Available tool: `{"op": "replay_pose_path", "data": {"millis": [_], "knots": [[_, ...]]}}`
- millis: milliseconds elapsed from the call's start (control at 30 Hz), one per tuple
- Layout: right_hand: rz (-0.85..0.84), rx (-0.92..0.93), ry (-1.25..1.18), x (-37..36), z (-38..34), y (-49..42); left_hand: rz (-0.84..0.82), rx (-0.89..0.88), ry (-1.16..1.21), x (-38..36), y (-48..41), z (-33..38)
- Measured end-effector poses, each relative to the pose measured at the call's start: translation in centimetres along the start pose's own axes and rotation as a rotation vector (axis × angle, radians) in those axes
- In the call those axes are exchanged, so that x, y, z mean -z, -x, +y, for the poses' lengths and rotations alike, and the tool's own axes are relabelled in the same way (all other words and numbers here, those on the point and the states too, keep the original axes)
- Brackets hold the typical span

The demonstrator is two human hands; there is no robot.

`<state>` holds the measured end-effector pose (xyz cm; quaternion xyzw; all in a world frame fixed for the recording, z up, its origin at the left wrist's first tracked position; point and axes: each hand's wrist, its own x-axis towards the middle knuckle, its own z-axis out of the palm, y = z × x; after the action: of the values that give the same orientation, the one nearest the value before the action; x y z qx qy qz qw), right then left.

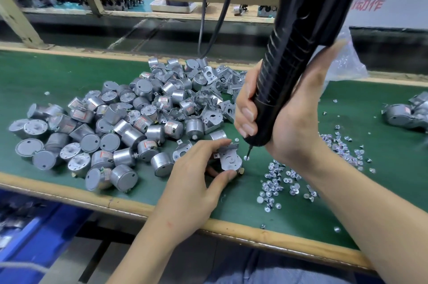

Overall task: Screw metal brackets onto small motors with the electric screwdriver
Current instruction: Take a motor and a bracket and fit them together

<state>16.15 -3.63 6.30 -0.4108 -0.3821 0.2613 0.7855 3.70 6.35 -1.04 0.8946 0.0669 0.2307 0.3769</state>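
My left hand [196, 168] pinches a small silver motor with a metal bracket [229, 158] on it, held against the green table. My right hand [284, 119] grips the black electric screwdriver [291, 56], which leans up to the right. Its bit tip [247, 156] carries a screw just right of the bracket's edge. A big pile of loose motors [115, 126] lies to the left, and loose brackets [215, 89] are heaped behind the held motor. Several loose screws [282, 181] are scattered under my right wrist.
The green mat [46, 75] has a wooden front edge [129, 205]. More motors [407, 114] lie at the far right, and a clear plastic bag [345, 61] sits behind the screwdriver. Black cables [208, 17] hang down at the back. A blue bin [30, 232] stands below left.
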Motion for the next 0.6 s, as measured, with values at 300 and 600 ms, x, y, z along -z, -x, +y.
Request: {"op": "replay_pose_path", "data": {"millis": [300, 600], "knots": [[0.009, -0.041, -0.024, -1.0, 1.1, -0.4, 0.028, -0.016, -0.011, -0.2, 0.0, 0.1], [-0.046, -0.058, 0.006, -1.0, 1.6, -0.4, 0.032, -0.026, -0.044, -0.3, 0.0, 0.2]]}}
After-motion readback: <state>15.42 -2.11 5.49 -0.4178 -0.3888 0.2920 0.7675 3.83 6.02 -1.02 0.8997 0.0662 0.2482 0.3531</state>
